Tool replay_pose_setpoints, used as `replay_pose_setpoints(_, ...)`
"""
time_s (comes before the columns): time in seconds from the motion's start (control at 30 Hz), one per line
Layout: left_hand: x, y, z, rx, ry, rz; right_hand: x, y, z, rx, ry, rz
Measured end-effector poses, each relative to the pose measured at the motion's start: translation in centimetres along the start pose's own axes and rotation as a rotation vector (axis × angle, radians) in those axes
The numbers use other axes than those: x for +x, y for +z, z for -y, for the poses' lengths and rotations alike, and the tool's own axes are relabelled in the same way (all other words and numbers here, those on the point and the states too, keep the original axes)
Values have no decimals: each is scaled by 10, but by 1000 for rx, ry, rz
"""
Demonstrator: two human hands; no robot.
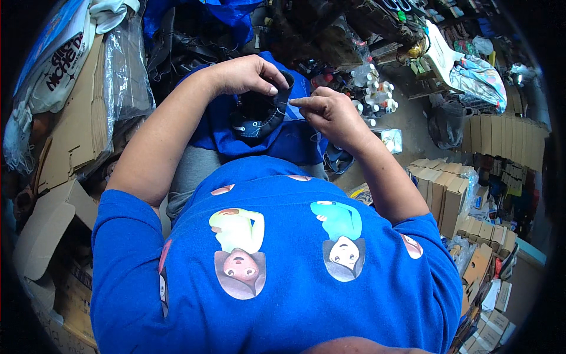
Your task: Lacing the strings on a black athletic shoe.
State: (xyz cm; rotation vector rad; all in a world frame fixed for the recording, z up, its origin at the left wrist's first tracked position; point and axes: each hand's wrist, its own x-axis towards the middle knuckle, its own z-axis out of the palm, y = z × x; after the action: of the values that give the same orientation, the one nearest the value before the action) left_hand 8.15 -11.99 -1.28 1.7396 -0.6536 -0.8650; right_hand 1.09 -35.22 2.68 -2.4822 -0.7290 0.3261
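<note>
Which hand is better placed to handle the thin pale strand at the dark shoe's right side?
Probably the right hand: it is right beside the thin pale strand. The left hand is at the far rim of the dark shoe, seemingly steadying it.

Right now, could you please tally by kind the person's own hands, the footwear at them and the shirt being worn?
Hands (left hand and right hand): 2
Dark shoe: 1
Blue shirt: 1
Total: 4
</note>
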Motion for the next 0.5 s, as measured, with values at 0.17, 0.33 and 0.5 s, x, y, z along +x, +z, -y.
replay_pose_setpoints(0.17,-2,1,1,62,-12,-4,6,-2,7,-1,80,35)
replay_pose_setpoints(0.33,-1,0,-1,38,-27,16,12,-4,12,-59,96,69)
replay_pose_setpoints(0.5,2,0,2,-26,-15,29,21,-9,-2,78,54,116)
